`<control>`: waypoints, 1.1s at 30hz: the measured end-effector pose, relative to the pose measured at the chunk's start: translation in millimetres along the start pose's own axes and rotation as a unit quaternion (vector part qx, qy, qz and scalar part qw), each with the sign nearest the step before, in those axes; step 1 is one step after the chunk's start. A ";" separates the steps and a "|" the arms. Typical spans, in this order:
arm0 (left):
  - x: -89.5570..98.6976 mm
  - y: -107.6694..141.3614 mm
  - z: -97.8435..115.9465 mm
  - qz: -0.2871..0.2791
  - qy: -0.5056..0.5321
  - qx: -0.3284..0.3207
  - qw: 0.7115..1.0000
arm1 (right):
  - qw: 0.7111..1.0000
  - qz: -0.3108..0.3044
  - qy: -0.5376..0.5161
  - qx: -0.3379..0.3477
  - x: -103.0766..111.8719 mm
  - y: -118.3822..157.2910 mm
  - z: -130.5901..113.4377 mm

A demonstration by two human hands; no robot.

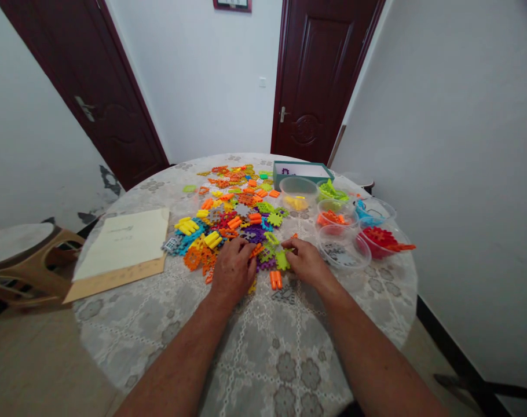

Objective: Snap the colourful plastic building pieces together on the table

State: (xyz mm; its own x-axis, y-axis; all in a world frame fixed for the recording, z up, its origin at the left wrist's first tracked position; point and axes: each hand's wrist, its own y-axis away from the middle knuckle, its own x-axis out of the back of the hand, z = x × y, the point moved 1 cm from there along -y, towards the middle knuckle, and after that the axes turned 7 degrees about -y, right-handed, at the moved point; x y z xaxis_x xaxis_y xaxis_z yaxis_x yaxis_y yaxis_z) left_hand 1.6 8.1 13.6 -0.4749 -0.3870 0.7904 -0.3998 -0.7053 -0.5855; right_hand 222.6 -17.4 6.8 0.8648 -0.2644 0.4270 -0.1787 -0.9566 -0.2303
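A heap of colourful plastic pieces covers the middle of the round table. My left hand lies at the heap's near edge, fingers curled beside an orange piece; whether it grips anything is hidden. To its right, my right hand has bent fingers closed at the edge of a lime green piece. Between the hands, nearer to me, lie an orange piece with rounded bars and a grey piece. Purple pieces show just beyond my left hand.
Clear bowls of sorted pieces stand at the right: yellow, orange, red, blue and grey. Behind them is a green-sided box. Paper sheets lie at the left, near a stool.
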 end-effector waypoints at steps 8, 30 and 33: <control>6.7 2.6 7.1 -0.053 0.012 -0.051 0.997 | 0.998 0.056 -0.006 0.015 1.4 -2.0 -5.1; 8.7 2.7 10.2 -0.015 0.161 -0.007 0.987 | 0.978 0.082 -0.045 0.184 -19.1 15.9 -39.0; 8.8 2.2 11.2 -0.038 0.168 0.005 0.985 | 0.983 0.059 -0.100 0.140 -32.1 16.8 -33.3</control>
State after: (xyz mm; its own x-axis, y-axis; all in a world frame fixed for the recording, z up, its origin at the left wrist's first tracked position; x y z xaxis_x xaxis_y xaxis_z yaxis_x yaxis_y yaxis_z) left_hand 5.3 -3.6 21.3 -0.6773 -0.1160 0.7265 -0.4374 -0.7305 -0.5244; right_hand 176.2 -29.1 18.4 0.9256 -0.3155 0.2093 -0.1712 -0.8418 -0.5119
